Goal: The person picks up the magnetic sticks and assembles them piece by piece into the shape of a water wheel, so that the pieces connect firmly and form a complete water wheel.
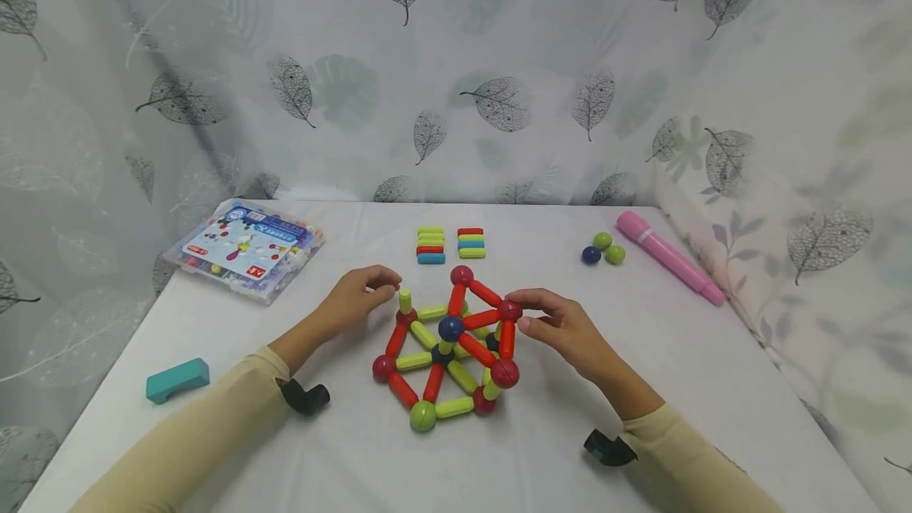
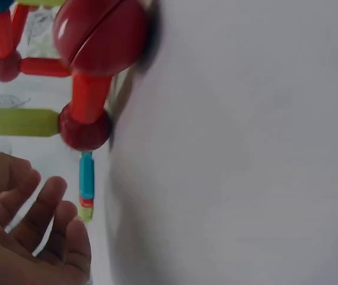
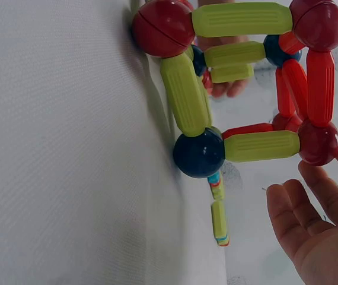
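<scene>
A magnetic stick-and-ball structure (image 1: pixel 463 378) stands on the white table between the hands. Its lower ring mixes red and yellow-green sticks, and a smaller frame of red sticks is raised on its right side. My right hand (image 1: pixel 566 331) pinches a red ball (image 3: pixel 318 142) at the raised frame's corner with thumb and fingertips. My left hand (image 1: pixel 356 299) hovers beside an upright yellow-green stick (image 1: pixel 405 301) on a red ball (image 2: pixel 85 127). In the left wrist view, its fingers (image 2: pixel 53 190) are loosely bent, apart from that stick, with nothing between them.
Two short rows of coloured sticks (image 1: pixel 431 245) lie behind the structure. Green and blue balls (image 1: pixel 591 255) and a pink marker-shaped tube (image 1: pixel 670 256) are at the back right. A clear case with a printed sheet (image 1: pixel 249 248) lies back left, a teal block (image 1: pixel 178 380) nearer.
</scene>
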The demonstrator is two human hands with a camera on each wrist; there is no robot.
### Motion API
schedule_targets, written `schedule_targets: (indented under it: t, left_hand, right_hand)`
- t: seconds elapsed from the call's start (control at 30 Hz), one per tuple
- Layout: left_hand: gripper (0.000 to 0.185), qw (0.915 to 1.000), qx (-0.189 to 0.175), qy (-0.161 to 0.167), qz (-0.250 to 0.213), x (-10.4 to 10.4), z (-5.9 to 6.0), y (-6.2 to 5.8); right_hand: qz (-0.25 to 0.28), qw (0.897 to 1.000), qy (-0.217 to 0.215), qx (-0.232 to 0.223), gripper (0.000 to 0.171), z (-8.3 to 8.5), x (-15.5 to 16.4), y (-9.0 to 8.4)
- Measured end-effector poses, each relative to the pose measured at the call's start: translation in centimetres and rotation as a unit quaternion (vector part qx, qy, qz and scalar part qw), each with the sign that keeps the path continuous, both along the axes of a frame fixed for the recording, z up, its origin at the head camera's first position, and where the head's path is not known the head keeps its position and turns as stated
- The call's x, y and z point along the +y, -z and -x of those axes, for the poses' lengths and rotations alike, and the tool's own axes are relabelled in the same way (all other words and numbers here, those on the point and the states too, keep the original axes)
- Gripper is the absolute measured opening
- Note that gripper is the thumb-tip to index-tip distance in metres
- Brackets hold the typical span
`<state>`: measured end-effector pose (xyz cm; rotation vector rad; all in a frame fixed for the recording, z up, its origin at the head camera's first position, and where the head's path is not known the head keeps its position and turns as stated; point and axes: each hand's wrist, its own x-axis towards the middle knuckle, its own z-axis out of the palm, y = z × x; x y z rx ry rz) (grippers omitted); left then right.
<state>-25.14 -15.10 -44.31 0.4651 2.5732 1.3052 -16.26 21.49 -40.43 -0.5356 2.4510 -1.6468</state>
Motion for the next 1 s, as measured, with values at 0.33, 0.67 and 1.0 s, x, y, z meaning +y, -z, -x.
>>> schedule_targets:
  t: [0.33,0.67,1.0]
  left_hand:
    - [0.036,0.9990,-0.027,-0.027,0.024,3.4,6.5,-0.4]
    - [0.034,0.9944,0.001,-0.019,0.104,5.4,8.5,0.7]
    - [0.021,0.9919,0.041,-0.025,0.118,4.7,8.2,1.3]
  right_hand:
    - [0.013,1.000,0.000,-0.007,0.040,0.0,0.3,0.2]
    - [0.009,1.000,-0.004,-0.006,0.041,-0.1,0.3,0.1]
    - [0.007,1.000,-0.008,-0.003,0.042,-0.1,0.2,0.0]
